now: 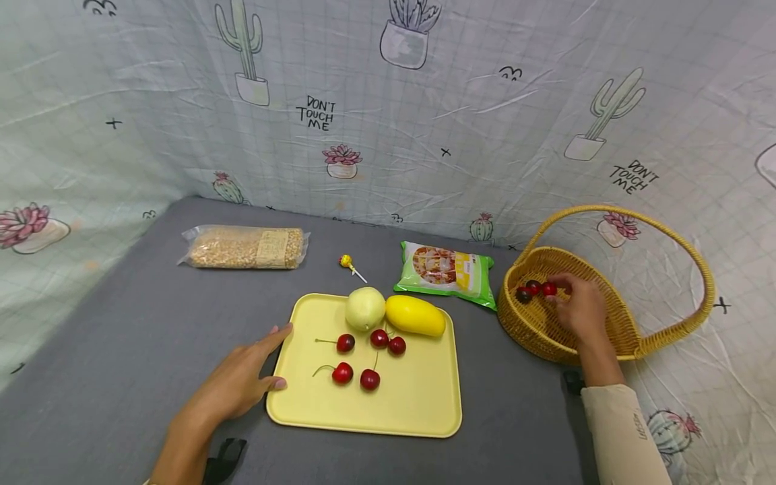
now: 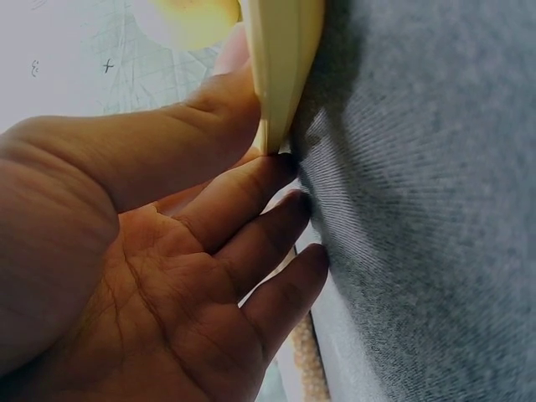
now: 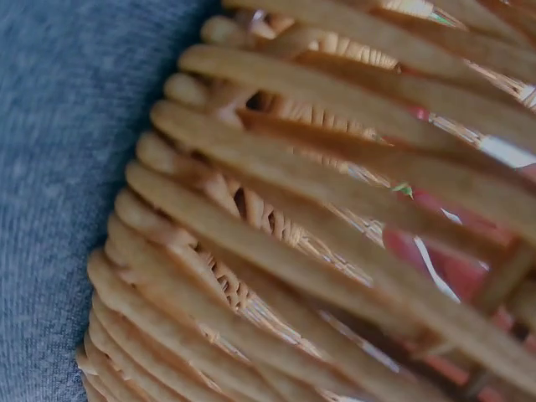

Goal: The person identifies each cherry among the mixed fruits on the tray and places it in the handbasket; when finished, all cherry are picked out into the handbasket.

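My left hand (image 1: pixel 233 380) rests at the left edge of the yellow tray (image 1: pixel 418 407), thumb and index finger spread along the rim. In the left wrist view, the thumb lies over the tray's rim (image 2: pixel 280 75) and other fingertips touch the cloth. Several stemmed cherries (image 1: pixel 342 373) lie on the tray, with a pale green round fruit (image 1: pixel 365 308) and a yellow oblong fruit (image 1: pixel 415 316) at its back edge. My right hand (image 1: pixel 583 306) reaches inside the wicker basket (image 1: pixel 533 343), pinching a dark red cherry (image 1: pixel 548 289). Beside it lie two darker cherries (image 1: pixel 528 291). Basket weave hides the fingers in the right wrist view.
A clear bag of yellow kernels (image 1: pixel 242 247) lies at the back left. Near the back centre are a yellow lollipop (image 1: pixel 347 261) and a green food packet (image 1: pixel 447 271). The basket's tall handle (image 1: pixel 706 289) arches over its right side. A patterned cloth (image 1: pixel 388 114) hangs behind.
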`<act>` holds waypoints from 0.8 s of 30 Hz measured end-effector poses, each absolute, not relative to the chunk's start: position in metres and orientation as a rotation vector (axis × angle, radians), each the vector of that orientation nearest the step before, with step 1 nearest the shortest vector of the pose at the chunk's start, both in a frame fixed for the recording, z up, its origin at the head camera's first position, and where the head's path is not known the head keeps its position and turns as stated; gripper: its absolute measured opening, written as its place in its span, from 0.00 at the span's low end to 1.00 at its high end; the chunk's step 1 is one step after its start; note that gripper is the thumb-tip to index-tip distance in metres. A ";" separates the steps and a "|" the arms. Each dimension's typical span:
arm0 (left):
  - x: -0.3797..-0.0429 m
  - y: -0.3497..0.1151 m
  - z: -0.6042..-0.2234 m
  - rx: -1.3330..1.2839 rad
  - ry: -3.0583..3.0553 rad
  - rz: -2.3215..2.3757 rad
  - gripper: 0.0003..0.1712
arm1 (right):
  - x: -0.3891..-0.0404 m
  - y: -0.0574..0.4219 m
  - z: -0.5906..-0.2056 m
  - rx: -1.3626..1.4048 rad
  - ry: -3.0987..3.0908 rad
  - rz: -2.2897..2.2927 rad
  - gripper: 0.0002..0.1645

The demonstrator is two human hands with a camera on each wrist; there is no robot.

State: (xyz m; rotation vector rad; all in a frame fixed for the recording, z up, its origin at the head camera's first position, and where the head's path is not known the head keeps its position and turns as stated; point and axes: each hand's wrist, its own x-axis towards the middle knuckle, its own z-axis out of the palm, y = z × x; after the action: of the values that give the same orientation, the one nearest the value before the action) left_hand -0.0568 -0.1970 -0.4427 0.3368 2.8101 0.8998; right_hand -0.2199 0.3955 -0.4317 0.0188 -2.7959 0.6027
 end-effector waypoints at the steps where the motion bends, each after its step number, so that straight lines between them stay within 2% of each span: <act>1: -0.057 -0.197 -0.443 0.332 2.808 0.901 0.53 | -0.220 0.396 -0.432 0.013 -2.814 0.593 0.20; 24: -0.057 -0.197 -0.442 0.318 2.795 0.897 0.54 | -0.217 0.394 -0.433 0.065 -2.844 0.625 0.22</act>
State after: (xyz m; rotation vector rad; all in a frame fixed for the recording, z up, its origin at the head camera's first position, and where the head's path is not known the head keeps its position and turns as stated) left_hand -0.0572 -0.1966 -0.4423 0.3179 2.7952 0.8975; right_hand -0.2168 0.3938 -0.4329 0.0655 -2.8440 0.6249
